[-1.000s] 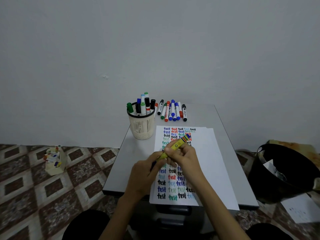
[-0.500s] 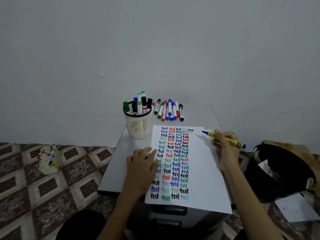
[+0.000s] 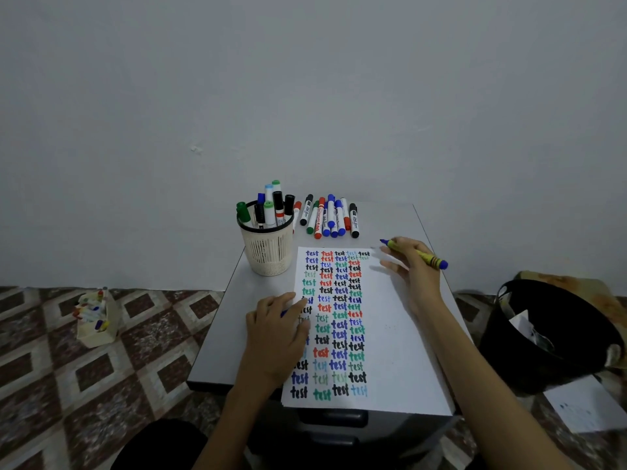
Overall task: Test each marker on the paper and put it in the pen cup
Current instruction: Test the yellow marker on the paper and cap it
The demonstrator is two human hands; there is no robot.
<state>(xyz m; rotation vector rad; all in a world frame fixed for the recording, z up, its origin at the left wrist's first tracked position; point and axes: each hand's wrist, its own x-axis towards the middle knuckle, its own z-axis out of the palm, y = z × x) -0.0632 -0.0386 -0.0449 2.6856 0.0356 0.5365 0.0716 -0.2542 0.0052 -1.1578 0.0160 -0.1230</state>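
A white sheet of paper (image 3: 400, 334) lies on the small grey table (image 3: 224, 334), covered in columns of coloured "test" words. My right hand (image 3: 412, 266) grips a yellow marker (image 3: 419, 254) with an uncapped blue tip, held over the paper's top right corner. My left hand (image 3: 276, 329) rests flat on the paper's left edge, with a small blue piece, likely the cap, under its fingers. The cream pen cup (image 3: 268, 247) stands at the table's back left, holding several markers. A row of several markers (image 3: 330, 218) lies behind the paper.
A black bin (image 3: 549, 334) with paper scraps stands on the floor at the right, a loose sheet (image 3: 583, 407) in front of it. A small cream box of markers (image 3: 96, 320) sits on the patterned floor at the left. The wall is close behind the table.
My hands have separated: the right one carried the uncapped yellow marker from the paper's middle to its top right corner. The left one settled flat on the paper's left edge.
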